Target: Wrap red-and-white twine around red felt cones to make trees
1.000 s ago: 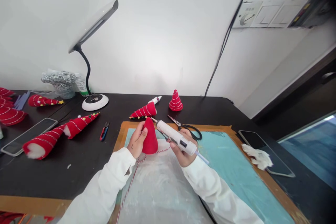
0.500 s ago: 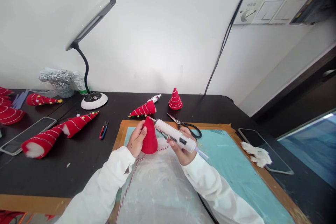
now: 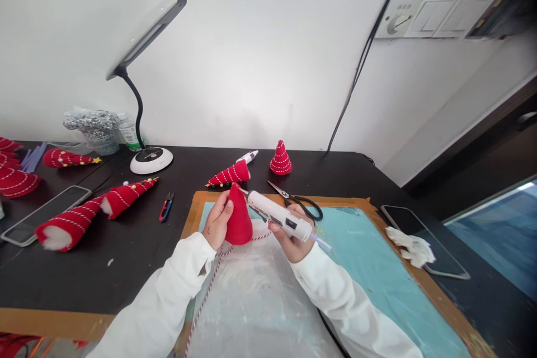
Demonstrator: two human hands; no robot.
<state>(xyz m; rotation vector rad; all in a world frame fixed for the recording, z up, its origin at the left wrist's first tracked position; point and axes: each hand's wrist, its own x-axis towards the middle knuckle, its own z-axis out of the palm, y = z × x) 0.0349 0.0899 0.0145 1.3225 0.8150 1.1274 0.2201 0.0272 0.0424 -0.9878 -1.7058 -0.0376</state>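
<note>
My left hand (image 3: 217, 222) is wrapped round a plain red felt cone (image 3: 239, 218), held upright over a clear plastic sheet (image 3: 255, 296). My right hand (image 3: 289, 238) grips a white glue gun (image 3: 279, 216) whose nozzle points left at the cone's upper part. A red-and-white twine (image 3: 210, 285) runs from the cone's base down toward me along my left sleeve.
A teal cutting mat (image 3: 377, 279) on a brown board lies under my hands. Scissors (image 3: 297, 201), finished striped cones (image 3: 229, 175) (image 3: 280, 159), a small snipper (image 3: 166, 206), a desk lamp (image 3: 145, 159), a glue tube (image 3: 247, 157), phones (image 3: 44, 212) (image 3: 423, 240) and a crumpled tissue (image 3: 409, 246) sit on the dark table.
The glue gun's nozzle has shifted slightly closer to the cone's tip. Both hands stay in nearly the same place.
</note>
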